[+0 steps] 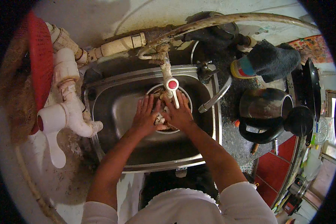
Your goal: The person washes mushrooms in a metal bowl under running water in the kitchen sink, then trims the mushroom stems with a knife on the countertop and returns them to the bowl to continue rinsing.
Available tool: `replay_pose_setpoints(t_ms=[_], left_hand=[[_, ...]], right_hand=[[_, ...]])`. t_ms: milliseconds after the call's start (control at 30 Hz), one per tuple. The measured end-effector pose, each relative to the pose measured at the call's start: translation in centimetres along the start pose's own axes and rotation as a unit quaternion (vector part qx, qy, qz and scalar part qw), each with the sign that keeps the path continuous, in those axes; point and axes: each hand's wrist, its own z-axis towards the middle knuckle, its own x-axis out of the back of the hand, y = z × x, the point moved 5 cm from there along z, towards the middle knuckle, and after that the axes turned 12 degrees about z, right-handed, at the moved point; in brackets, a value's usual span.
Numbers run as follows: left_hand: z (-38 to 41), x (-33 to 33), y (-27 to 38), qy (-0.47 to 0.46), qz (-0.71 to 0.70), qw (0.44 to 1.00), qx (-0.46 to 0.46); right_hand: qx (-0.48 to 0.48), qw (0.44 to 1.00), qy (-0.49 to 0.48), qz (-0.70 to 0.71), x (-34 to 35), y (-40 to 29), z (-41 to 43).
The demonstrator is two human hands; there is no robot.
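A round, pale-rimmed bowl (188, 98) stands in the stainless steel sink (114, 112), under a white plastic tap with a red button (172, 84). Brown and whitish pieces (160, 119) lie in it; what they are I cannot tell. My left hand (147, 114) is spread over the bowl's left side, palm down, its fingers slightly apart. Over the right side, my right hand (179, 112) lies palm down beneath the tap's lever, touching the contents. Both palms are hidden, so whether anything is gripped under them does not show.
White plastic pipes (70, 92) and a red plastic item (40, 70) are at the left. A curved metal spout (218, 96) reaches over the sink's right rim. Right of it stand a metal kettle (264, 103) and a dark cloth (277, 60) on the counter. A hose (226, 19) arches above.
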Motion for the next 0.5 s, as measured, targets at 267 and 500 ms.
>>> replay_pose_setpoints(t_ms=[267, 500], left_hand=[[0.5, -2.6, 0.5, 0.038, 0.033, 0.999, -0.006], [0.8, -3.2, 0.4, 0.086, 0.06, 0.994, -0.026]], right_hand=[[0.023, 0.986, -0.063, -0.154, -0.9, -0.9, -0.3], [-0.016, 0.994, -0.078, -0.075, -0.7, -0.1, 0.1]])
